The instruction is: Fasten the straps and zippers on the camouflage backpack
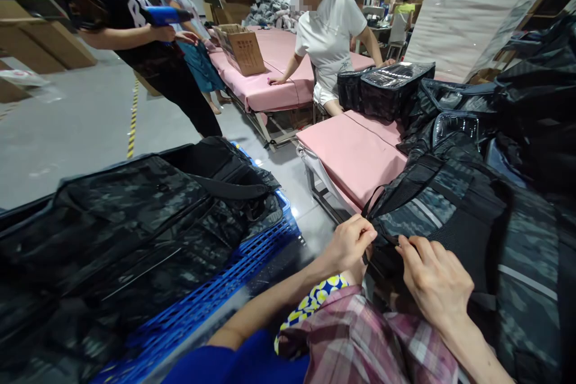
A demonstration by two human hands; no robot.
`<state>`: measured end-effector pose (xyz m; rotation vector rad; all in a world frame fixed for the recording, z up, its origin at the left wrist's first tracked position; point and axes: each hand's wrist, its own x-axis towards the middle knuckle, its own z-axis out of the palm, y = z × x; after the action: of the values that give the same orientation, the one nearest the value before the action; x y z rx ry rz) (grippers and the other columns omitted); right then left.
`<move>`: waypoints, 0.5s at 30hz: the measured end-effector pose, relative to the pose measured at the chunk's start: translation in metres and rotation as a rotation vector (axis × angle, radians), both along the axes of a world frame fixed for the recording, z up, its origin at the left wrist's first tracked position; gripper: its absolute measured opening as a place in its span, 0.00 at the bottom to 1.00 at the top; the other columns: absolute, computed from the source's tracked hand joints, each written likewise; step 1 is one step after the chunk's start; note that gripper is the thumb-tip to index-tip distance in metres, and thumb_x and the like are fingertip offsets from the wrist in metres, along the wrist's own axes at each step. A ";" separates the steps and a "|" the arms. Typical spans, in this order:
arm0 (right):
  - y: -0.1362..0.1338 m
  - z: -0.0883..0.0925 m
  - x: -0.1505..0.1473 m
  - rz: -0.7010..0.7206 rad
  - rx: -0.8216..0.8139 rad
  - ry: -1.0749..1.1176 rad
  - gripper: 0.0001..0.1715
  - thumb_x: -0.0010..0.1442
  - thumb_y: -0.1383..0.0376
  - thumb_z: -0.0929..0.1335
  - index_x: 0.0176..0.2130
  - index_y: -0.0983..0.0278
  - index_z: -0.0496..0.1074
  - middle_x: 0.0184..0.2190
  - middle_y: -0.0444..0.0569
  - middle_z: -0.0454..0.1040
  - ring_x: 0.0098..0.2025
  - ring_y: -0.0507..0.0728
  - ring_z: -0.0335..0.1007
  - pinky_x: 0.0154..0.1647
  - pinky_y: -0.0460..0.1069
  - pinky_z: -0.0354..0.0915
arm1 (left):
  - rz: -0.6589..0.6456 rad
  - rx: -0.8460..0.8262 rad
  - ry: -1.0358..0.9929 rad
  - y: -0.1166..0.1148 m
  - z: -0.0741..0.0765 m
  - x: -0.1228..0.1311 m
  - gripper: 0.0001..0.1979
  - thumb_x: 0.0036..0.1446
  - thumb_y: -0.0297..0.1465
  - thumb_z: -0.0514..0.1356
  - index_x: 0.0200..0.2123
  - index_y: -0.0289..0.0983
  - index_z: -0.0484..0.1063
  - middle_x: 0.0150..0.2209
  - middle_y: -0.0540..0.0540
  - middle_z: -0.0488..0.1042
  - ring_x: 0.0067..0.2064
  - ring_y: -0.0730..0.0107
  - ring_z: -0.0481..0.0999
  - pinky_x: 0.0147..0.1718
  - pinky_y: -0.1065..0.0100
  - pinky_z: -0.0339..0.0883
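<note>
A dark camouflage backpack [468, 216] lies on the near end of a pink-topped table [355, 156], its edge toward me. My left hand [350, 244] is closed in a pinch on the backpack's near black edge. Just to its right, my right hand [434, 279] grips the same edge with curled fingers. What sits between the fingertips, a strap or a zipper, is too small to make out. A plaid cloth [360, 336] covers my lap below both hands.
A pile of camouflage bags [135, 234] rests on a blue plastic pallet [216, 294] at my left. More black bags [387, 87] are stacked at the right. Across the aisle, people stand and sit by another pink table [270, 81] with a cardboard box [243, 48].
</note>
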<state>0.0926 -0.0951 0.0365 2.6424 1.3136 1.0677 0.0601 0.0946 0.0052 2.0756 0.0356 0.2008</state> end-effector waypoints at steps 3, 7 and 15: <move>-0.020 0.002 0.002 -0.016 0.134 0.094 0.07 0.60 0.66 0.67 0.40 0.65 0.72 0.33 0.46 0.74 0.33 0.52 0.65 0.32 0.48 0.57 | 0.074 0.244 0.033 0.033 0.007 0.004 0.11 0.61 0.30 0.52 0.29 0.34 0.72 0.34 0.44 0.72 0.40 0.66 0.71 0.41 0.65 0.63; -0.046 0.000 0.004 -0.020 0.344 0.255 0.12 0.61 0.62 0.66 0.44 0.63 0.71 0.37 0.47 0.73 0.37 0.53 0.69 0.39 0.47 0.61 | 0.499 0.618 -0.059 0.057 0.017 0.007 0.12 0.57 0.32 0.58 0.45 0.35 0.72 0.54 0.36 0.67 0.59 0.44 0.58 0.54 0.45 0.52; -0.101 -0.010 -0.009 -0.275 0.588 0.360 0.24 0.57 0.51 0.67 0.49 0.61 0.70 0.40 0.49 0.72 0.35 0.55 0.68 0.39 0.49 0.62 | 0.023 0.130 0.011 -0.002 -0.011 0.011 0.17 0.57 0.37 0.58 0.49 0.38 0.67 0.45 0.44 0.71 0.42 0.67 0.73 0.42 0.66 0.69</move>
<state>0.0836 -0.1958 0.0260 3.4473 0.6860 1.1047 0.0712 0.0925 -0.0060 2.2069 0.0542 0.2104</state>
